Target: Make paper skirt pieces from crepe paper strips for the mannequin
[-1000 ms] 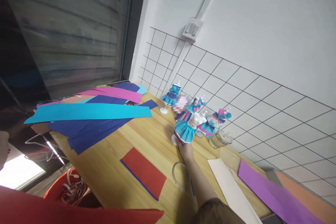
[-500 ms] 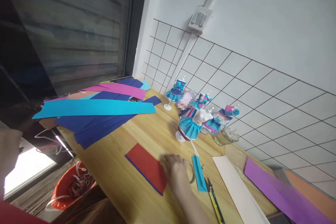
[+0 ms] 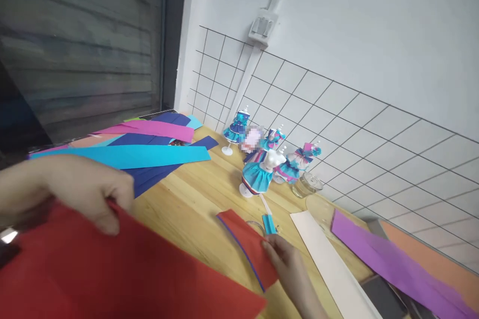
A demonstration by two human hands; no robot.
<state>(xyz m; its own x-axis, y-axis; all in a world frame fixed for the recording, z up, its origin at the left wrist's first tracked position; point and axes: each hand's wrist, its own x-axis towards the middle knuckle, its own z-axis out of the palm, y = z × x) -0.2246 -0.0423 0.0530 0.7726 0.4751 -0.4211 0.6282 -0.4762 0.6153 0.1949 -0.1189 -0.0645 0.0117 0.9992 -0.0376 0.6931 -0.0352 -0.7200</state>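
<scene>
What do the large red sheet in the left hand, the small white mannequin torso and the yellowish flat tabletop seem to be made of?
Large red sheet: matte paper or thin cloth; it bends softly, without gloss, from the left hand.
Small white mannequin torso: probably smooth plastic, given its even, moulded-looking curves.
Yellowish flat tabletop: wood or wood-effect laminate; long grain-like streaks cross it, its finish smooth-looking.

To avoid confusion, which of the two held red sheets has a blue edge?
The smaller red sheet, in the right hand: blue lines its left edge. The larger red sheet, in the left hand, shows no blue.
</scene>
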